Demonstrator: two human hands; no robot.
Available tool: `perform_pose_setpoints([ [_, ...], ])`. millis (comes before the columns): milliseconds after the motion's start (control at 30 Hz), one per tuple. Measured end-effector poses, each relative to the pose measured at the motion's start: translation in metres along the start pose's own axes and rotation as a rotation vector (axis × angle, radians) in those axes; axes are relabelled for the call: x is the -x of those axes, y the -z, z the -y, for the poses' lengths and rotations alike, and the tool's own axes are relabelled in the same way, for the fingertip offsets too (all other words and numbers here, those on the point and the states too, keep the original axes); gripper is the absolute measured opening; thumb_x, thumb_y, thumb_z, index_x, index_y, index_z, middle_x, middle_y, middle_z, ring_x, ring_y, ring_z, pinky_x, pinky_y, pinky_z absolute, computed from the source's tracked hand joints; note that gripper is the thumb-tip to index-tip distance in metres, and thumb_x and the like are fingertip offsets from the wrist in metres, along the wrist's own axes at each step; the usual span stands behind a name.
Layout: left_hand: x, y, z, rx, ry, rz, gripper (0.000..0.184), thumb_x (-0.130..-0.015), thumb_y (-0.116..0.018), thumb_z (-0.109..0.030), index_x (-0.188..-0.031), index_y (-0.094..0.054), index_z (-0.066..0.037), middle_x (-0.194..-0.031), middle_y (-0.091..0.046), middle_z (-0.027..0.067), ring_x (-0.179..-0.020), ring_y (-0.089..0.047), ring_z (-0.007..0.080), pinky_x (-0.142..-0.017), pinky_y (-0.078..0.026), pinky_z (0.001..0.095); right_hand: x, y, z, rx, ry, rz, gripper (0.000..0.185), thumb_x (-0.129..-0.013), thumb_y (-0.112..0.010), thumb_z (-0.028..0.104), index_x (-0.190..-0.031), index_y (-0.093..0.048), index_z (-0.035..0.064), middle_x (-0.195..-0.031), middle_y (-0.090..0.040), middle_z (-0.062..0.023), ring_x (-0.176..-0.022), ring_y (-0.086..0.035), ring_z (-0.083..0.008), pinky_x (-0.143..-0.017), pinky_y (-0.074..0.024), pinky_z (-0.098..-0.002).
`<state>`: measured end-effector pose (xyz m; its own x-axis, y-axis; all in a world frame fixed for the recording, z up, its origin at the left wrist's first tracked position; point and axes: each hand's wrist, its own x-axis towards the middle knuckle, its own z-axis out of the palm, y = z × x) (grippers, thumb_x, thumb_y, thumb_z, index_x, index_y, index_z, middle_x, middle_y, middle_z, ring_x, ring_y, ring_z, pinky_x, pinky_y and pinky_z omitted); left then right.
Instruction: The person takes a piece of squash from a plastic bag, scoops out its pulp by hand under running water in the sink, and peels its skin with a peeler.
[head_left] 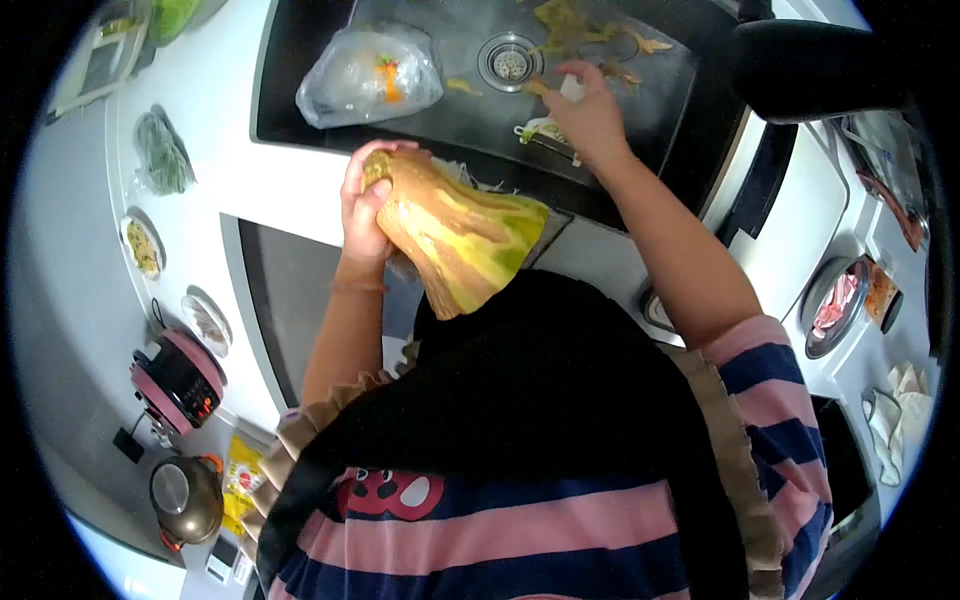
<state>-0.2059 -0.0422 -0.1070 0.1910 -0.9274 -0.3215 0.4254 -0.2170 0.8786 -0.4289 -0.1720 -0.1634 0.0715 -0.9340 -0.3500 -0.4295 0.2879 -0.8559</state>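
My left hand (365, 205) is closed around the stem end of a long pumpkin (455, 235), which it holds tilted over the sink's front edge. Much of the pumpkin's skin is peeled off, showing yellow and green streaks. Over the sink (690, 95), my right hand (592, 120) grips a white-handled peeler (545, 132), whose head points toward me; the fingers partly cover its handle. Strips of peel (600, 32) lie on the sink bottom around and beyond the drain (510, 64).
A clear plastic bag (370, 78) with an orange tie sits in the sink's left side. On the left counter are a green bag (163, 152), small dishes, a pink cooker (178, 380) and a pot (186, 500). At right stands a bowl of meat (836, 305).
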Motion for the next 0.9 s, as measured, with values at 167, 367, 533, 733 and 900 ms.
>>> perform_pose_setpoints([
  [167,0.0,-0.003,-0.004,-0.031,-0.015,0.018,0.045,-0.076,-0.055,-0.026,-0.113,-0.046,-0.002,-0.113,-0.053,0.0225,-0.107,-0.054,0.0363,-0.094,-0.043,0.0454,0.064,-0.005,0.074,-0.026,0.153,0.584,0.04,-0.068,-0.065,0.014,-0.107,-0.056,0.0183,-0.086,-0.06,-0.0071,-0.079,-0.058,-0.0193,-0.07,-0.0482,-0.0321],
  [367,-0.001,-0.003,-0.004,-0.042,0.013,0.011,0.045,-0.078,-0.054,-0.025,-0.114,-0.045,0.0,-0.112,-0.054,0.0225,-0.106,-0.055,0.0364,-0.093,-0.044,0.0451,0.007,0.007,0.025,-0.115,0.084,0.128,0.037,-0.073,-0.065,0.011,-0.108,-0.054,0.0121,-0.089,-0.061,-0.0089,-0.075,-0.059,-0.0186,-0.069,-0.0494,-0.0324],
  [533,-0.003,-0.004,-0.006,0.046,0.018,-0.035,0.031,-0.085,-0.051,-0.015,-0.111,-0.05,0.001,-0.11,-0.058,0.0182,-0.099,-0.058,0.0251,-0.088,-0.047,0.0351,0.073,-0.011,0.076,-0.174,0.323,0.586,0.046,-0.07,-0.064,0.019,-0.115,-0.054,0.0194,-0.088,-0.062,-0.0099,-0.076,-0.06,-0.0183,-0.069,-0.0482,-0.0324],
  [733,-0.003,-0.002,-0.003,0.03,0.033,-0.041,0.029,-0.087,-0.05,-0.016,-0.109,-0.053,0.002,-0.108,-0.06,0.0168,-0.099,-0.057,0.0226,-0.088,-0.046,0.0333,0.004,-0.021,0.025,-0.074,0.262,0.097,0.041,-0.073,-0.065,0.013,-0.112,-0.056,0.0152,-0.085,-0.061,-0.0072,-0.074,-0.06,-0.0166,-0.068,-0.0488,-0.0297],
  [900,-0.005,-0.009,-0.008,0.036,0.059,-0.063,0.03,-0.087,-0.051,-0.016,-0.11,-0.055,0.002,-0.104,-0.061,0.0148,-0.094,-0.059,0.02,-0.084,-0.047,0.0311,0.002,0.027,0.023,-0.364,-0.072,0.071,0.035,-0.079,-0.063,0.014,-0.112,-0.055,0.0071,-0.094,-0.058,-0.0061,-0.078,-0.058,-0.0144,-0.067,-0.0478,-0.027],
])
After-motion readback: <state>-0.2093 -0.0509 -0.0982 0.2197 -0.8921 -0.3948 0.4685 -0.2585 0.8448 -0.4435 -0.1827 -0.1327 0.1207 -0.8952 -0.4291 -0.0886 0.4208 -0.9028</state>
